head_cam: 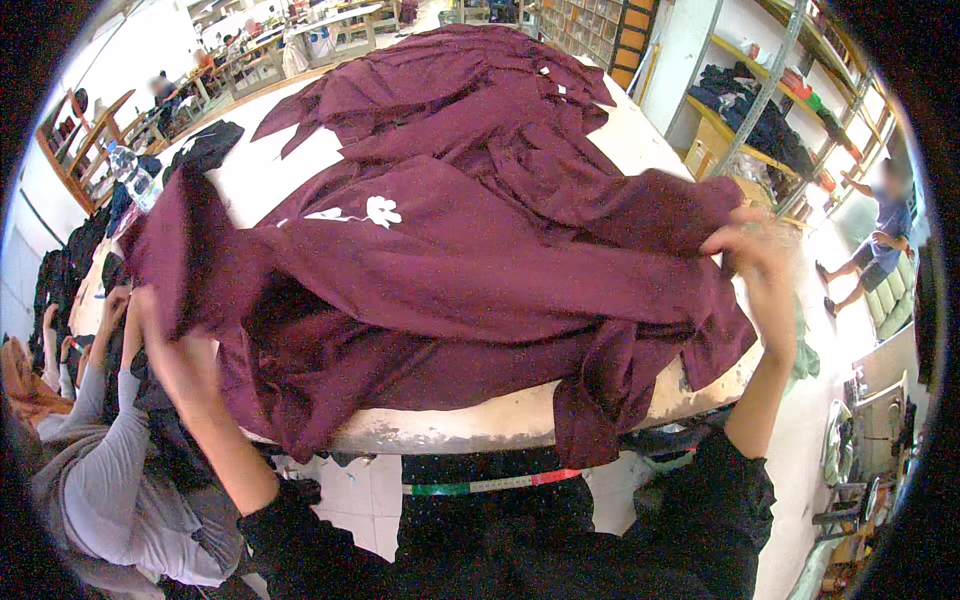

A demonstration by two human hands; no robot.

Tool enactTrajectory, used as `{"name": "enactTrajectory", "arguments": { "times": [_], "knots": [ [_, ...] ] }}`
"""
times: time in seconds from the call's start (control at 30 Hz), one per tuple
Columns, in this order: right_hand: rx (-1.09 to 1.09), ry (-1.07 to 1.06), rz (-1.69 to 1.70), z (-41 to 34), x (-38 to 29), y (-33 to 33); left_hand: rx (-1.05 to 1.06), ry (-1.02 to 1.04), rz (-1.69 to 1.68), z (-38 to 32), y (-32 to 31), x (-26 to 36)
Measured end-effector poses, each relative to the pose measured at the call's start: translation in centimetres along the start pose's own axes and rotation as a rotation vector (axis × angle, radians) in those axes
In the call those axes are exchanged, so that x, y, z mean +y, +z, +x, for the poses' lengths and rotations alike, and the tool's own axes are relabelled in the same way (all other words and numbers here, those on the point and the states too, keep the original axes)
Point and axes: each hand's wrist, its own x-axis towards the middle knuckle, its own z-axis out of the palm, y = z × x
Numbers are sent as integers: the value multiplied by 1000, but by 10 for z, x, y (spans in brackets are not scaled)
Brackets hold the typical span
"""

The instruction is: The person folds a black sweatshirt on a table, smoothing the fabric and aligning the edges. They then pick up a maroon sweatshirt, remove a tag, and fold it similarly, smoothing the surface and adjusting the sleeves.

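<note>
A maroon garment (465, 262) with a white flower print lies spread and rumpled across a table, part of it hanging over the near edge. At its right side my right hand (754, 232) grips the bunched cloth, fingers slightly blurred. My left hand (154, 311) is raised at the garment's left end, blurred by motion and partly behind lifted cloth; its fingers cannot be made out. More maroon garments (450, 82) are heaped on the far part of the table, with small white labels showing.
The worn pale table edge (465, 435) curves before me. A co-worker in grey sleeves (112, 480) works close at my left. A plastic bottle (133, 176) and black clothing (206, 146) lie at the left. Metal shelves (757, 97) and another person (885, 225) are at the right.
</note>
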Motion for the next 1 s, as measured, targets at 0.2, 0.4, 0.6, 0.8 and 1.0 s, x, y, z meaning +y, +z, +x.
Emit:
{"name": "enactTrajectory", "arguments": {
  "times": [0.2, 0.4, 0.6, 0.8, 1.0],
  "knots": [
    [-530, 20, -256, -60, -23, 70, -1151, -11, 1226, -67, 46, -41],
    [-990, -222, -74, 27, -23, 69, -957, -29, 1440, -88, 5, -53],
    [717, -186, -101, 170, 39, 42, -884, 98, 1698, -88, -5, -72],
    [-332, -287, -58, 25, 11, 128, -828, 141, 1665, -97, -32, -69],
    [-291, 844, -654, -103, 156, 18, -530, 117, 1236, -83, -61, -43]
  ]
}}
